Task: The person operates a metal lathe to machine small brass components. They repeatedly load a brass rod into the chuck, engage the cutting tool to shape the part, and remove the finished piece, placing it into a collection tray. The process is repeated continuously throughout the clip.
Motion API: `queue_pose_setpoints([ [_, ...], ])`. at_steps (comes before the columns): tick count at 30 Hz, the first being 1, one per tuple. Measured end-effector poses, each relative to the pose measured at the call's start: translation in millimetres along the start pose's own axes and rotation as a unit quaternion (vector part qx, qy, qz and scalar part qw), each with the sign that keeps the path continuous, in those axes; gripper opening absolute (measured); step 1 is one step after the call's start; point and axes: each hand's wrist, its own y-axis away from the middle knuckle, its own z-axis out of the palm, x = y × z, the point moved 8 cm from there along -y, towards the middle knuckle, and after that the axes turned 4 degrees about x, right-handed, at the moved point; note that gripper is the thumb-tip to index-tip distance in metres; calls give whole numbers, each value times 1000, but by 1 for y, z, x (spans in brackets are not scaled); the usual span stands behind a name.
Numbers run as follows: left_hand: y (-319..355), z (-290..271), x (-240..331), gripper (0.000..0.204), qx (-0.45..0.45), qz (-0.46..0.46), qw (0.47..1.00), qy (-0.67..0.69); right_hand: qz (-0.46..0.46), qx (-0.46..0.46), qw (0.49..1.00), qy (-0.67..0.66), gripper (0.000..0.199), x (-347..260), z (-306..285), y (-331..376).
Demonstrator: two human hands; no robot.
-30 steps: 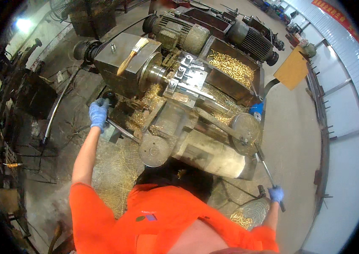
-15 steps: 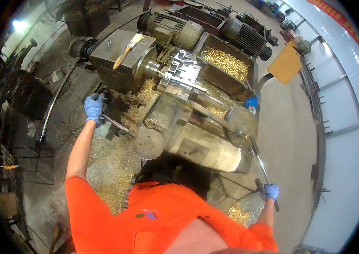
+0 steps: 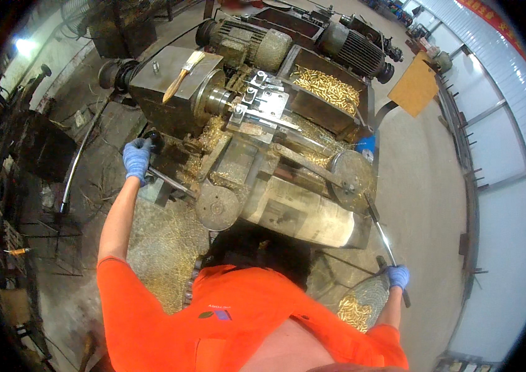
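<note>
My left hand [image 3: 136, 160], in a blue knitted glove, is closed round the outer end of a metal lever [image 3: 173, 182]. That lever runs to a round disc [image 3: 218, 207] at the front of a small lathe. My right hand [image 3: 398, 277], gloved alike, grips a long bright lever [image 3: 382, 235] slanting down from the larger disc [image 3: 351, 180] on the right. Between them sits the tool post [image 3: 266, 102] with its clamped cutting tools, close beside the spindle chuck [image 3: 219, 100]. Brass-coloured chips [image 3: 212, 137] lie below the chuck. Fingertips of both hands are partly hidden.
A wooden-handled brush [image 3: 182, 77] lies on the headstock. Behind the slide, a metal bin [image 3: 362, 124] holds many small brass pieces [image 3: 326, 88]. More brass pieces [image 3: 355, 312] lie in a mesh container by my right forearm. A tan board [image 3: 413, 85] stands far right.
Both hands keep their grips on the levers and have hardly moved. The whole view has shifted slightly; no clear movement of the machine parts can be made out.
</note>
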Motion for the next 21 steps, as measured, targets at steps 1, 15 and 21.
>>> queue_pose_setpoints([
  [1, 1, 0, 1, 24, -13, -7, 1000, -2, 4, -2, 1000, -12, 39, 0, -2, 2],
  [15, 8, 8, 18, 21, -154, -71, 983, -73, -157, 132, 979, 15, 43, -141, -45, -70],
  [21, 31, -8, 9, 27, -148, -15, 979, -142, -97, 143, 983, 55, 45, -176, -76, -139],
])
